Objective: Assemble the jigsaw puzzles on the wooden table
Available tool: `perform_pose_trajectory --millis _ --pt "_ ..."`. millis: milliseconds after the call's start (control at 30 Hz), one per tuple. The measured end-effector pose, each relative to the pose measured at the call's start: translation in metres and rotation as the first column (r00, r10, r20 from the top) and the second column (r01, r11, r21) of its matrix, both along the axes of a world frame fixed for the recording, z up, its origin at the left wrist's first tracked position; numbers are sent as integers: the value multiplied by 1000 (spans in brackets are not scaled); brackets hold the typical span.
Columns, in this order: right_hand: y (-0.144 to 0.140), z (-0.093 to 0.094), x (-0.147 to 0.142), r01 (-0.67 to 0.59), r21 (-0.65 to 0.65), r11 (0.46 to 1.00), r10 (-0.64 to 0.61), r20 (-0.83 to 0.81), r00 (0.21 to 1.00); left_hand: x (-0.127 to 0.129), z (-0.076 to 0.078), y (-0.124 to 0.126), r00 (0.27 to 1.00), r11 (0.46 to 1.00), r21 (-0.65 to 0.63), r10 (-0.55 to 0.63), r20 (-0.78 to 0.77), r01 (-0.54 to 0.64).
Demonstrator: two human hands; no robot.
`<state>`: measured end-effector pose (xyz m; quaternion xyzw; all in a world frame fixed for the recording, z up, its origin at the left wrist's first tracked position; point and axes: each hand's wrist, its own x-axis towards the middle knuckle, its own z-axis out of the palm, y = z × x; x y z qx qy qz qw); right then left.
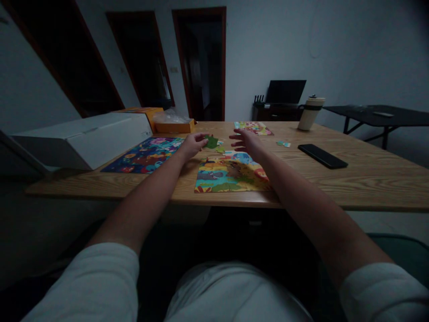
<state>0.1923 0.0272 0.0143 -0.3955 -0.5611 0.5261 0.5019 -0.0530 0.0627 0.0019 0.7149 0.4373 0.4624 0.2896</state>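
- The left hand (191, 145) pinches a small green puzzle piece (212, 142), flat card with knobbed edges; its grip is narrow around it
- The right hand (246, 141) hovers flat, fingers spread wide, holding nothing; the piece sits just left of it
- Just beneath both grips lies the colourful jigsaw (231, 175), glossy, rectangular, on the wood-grain bench (368, 179)
- Right of the grips: a slim black phone (322, 156); a ribbed pale cup (310, 113); no writing is legible

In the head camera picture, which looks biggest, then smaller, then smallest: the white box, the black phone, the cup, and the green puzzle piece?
1. White box, though it lies nearest.
2. Black phone and cup: similar, so unranked.
3. Green puzzle piece, pinched in the left hand.
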Motion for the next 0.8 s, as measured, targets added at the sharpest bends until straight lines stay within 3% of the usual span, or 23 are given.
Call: perform_pose_trajectory --millis 333,600,700,800 --pt "-2 -6 3 62 88 994 -80 224 971 -11 -10 12 932 999 -38 -37 -361 25" --pt "0 -7 4 44 106 993 -74 306 949 -7 -13 12 976 995 -94 -40 -213 21" --pt "1 -6 5 49 133 990 -88 306 948 1 -7 4 989 986 -137 -107 -102 93" --pt "-2 -4 6 36 181 983 -104 380 919 13 1 -8 977 973 -97 -213 -25 210"
